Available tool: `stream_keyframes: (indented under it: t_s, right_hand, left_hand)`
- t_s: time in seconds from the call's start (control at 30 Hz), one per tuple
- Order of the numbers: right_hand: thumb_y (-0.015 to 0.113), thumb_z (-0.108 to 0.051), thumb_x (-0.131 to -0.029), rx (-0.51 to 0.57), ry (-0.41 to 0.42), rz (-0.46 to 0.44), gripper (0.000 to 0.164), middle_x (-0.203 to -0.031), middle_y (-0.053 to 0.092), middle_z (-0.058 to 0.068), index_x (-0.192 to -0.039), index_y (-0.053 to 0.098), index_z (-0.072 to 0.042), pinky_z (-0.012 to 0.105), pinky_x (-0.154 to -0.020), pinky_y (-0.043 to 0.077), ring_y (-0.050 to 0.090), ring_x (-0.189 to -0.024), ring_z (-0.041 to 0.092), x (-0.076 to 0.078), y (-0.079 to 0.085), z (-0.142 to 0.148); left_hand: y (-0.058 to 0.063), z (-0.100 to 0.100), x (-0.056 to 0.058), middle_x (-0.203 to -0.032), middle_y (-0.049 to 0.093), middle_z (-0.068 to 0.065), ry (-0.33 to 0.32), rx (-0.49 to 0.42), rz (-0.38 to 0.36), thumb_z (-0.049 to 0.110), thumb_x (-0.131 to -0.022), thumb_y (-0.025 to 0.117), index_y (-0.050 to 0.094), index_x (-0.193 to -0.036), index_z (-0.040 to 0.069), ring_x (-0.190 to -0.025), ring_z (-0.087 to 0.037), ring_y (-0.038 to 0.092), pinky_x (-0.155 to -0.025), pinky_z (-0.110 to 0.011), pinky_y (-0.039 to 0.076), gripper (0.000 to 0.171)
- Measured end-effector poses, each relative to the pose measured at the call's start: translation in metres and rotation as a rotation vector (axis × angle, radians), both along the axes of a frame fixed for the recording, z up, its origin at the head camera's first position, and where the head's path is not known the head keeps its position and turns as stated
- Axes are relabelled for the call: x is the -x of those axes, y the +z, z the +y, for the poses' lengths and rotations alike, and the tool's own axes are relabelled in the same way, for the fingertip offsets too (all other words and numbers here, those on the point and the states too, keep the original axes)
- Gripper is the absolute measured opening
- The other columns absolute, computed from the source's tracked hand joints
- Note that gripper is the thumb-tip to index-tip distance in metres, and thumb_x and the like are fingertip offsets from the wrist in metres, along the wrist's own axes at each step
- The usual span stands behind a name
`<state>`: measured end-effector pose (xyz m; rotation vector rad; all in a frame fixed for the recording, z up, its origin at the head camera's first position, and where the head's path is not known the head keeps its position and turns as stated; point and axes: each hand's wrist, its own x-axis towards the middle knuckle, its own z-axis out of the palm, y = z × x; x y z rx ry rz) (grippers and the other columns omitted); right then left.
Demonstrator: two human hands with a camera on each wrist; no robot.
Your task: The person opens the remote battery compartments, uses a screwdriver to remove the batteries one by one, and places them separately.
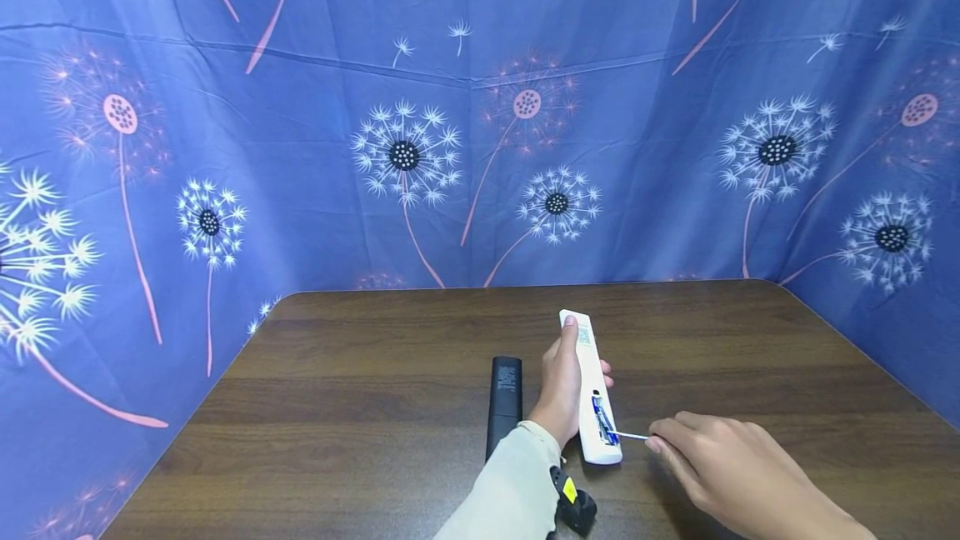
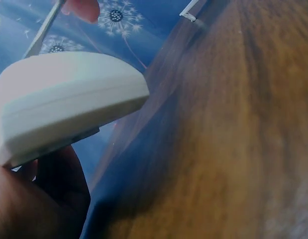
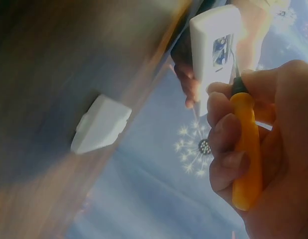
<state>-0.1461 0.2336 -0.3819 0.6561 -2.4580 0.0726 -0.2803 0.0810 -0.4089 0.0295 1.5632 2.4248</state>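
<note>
A white remote control is held in my left hand, back side up, the thumb lying along its far end. Its battery compartment is uncovered, and blue batteries show inside. My right hand grips a screwdriver by its orange handle. The thin metal shaft reaches into the near end of the compartment, at the batteries. From the left wrist view, the remote's rounded end hides most of the compartment side.
A black remote lies face down on the brown wooden table, left of my left hand and partly behind the sleeve. A white battery cover rests on the table in the right wrist view. Blue dandelion-print cloth hangs behind.
</note>
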Motion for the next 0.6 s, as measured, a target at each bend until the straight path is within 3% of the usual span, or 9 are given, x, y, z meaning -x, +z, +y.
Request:
stream_keyframes:
  t_s: [0.23, 0.6]
  right_hand:
    - [0.079, -0.025, -0.085, -0.027, -0.035, -0.06, 0.009, -0.071, 0.049, -0.027, -0.085, 0.071, -0.028, 0.028, -0.043, 0.037, 0.042, -0.054, -0.008, 0.0015, -0.0005, -0.0035]
    - [0.077, -0.028, -0.084, -0.043, -0.037, 0.036, 0.01, -0.067, 0.041, -0.027, -0.081, 0.068, -0.029, 0.026, -0.041, 0.03, 0.033, -0.052, -0.008, 0.002, -0.0007, -0.0008]
  left_hand:
    - [0.0029, 0.0019, -0.0037, -0.083, 0.065, -0.013, 0.002, 0.027, 0.019, 0.071, -0.094, 0.047, 0.056, -0.133, 0.017, -0.065, -0.022, 0.063, -0.061, -0.032, 0.048, 0.068]
    - [0.0028, 0.0054, -0.0054, -0.077, 0.064, -0.012, 0.007, 0.043, 0.048, 0.068, -0.094, 0.049, 0.062, -0.12, 0.016, -0.06, -0.02, 0.061, -0.056, -0.031, 0.047, 0.06]
